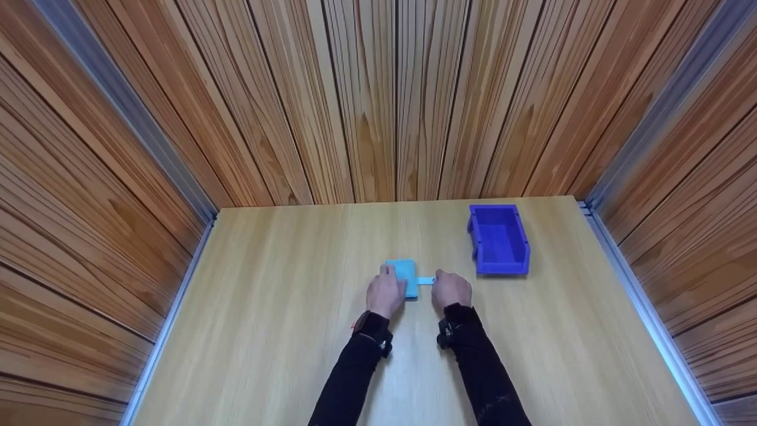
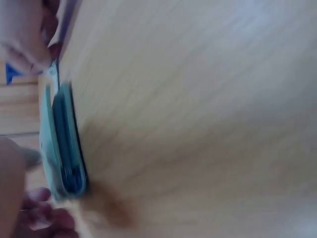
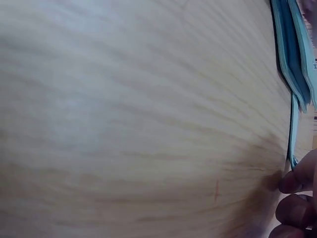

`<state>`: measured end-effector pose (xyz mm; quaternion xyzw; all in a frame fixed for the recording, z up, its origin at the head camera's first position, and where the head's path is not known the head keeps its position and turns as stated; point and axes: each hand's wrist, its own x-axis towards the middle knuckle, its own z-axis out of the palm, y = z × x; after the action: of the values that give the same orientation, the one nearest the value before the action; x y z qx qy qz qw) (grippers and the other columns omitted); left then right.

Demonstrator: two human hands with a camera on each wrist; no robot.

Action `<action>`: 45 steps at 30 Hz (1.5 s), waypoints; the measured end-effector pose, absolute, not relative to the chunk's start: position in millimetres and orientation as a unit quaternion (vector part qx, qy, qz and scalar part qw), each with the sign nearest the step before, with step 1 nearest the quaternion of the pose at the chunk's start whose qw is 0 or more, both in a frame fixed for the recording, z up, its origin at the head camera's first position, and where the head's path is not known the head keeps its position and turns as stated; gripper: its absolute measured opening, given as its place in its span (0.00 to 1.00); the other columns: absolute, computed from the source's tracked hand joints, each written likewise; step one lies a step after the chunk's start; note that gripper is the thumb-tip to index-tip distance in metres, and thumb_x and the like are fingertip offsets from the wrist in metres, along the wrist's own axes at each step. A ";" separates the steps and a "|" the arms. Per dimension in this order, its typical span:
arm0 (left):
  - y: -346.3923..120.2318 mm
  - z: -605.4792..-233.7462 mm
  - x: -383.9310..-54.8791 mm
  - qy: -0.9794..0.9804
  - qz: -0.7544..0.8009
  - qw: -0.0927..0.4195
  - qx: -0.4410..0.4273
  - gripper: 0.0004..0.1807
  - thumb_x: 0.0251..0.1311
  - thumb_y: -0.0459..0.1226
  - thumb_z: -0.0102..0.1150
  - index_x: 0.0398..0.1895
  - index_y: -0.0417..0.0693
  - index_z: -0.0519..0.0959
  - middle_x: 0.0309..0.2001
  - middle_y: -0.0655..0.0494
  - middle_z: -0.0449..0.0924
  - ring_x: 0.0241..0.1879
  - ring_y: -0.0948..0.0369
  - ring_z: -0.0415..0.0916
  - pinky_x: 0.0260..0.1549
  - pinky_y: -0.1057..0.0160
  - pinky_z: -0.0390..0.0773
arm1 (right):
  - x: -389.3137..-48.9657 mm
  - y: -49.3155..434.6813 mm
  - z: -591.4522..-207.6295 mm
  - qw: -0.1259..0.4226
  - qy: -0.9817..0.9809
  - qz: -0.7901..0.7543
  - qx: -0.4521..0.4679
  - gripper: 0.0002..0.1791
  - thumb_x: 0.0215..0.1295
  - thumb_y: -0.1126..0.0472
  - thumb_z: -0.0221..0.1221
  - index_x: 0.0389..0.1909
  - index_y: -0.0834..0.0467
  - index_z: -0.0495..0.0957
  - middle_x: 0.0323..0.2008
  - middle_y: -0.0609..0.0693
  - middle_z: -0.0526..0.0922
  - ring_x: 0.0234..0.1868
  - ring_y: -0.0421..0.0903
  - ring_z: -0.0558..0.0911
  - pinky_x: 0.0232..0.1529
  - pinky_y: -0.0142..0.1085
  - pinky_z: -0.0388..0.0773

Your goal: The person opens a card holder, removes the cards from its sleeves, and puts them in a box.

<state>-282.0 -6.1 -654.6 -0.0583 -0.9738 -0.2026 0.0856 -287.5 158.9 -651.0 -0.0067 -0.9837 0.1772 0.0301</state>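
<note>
A light blue wallet (image 1: pixel 408 278) lies on the table, its strap (image 1: pixel 425 281) stretched out to the right. My left hand (image 1: pixel 385 291) holds the wallet at its left side, thumb on the cover and fingers curled by the folded edge. Between thumb and finger, my right hand (image 1: pixel 452 290) pinches the free end of the strap. Seen from the left wrist, the wallet (image 2: pixel 48 144) is folded over, with a gap between its covers and darker layers inside. The right wrist view shows the strap (image 3: pixel 293 126) running straight from the wallet to my fingertips.
A blue-purple plastic bin (image 1: pixel 501 239) stands at the back right of the wooden table (image 1: pixel 284 296), beyond my right hand. Wood-panelled walls (image 1: pixel 366 106) enclose the back and both sides, with metal rails (image 1: pixel 644 313) along the table's side edges.
</note>
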 end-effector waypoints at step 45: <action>-82.7 -658.8 -280.9 -0.946 -0.294 0.124 -0.050 0.17 0.72 0.36 0.46 0.54 0.33 0.76 0.41 0.38 0.83 0.39 0.41 0.84 0.43 0.46 0.81 | -289.8 166.1 -654.5 0.021 -0.981 0.193 -0.015 0.13 0.76 0.61 0.52 0.46 0.62 0.85 0.37 0.64 0.88 0.39 0.65 0.86 0.40 0.57 0.80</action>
<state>-280.9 -82.7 -658.8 -0.0496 -0.9464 -0.2941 0.1238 -289.8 166.1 -654.5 -0.0148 -0.9808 0.1933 0.0212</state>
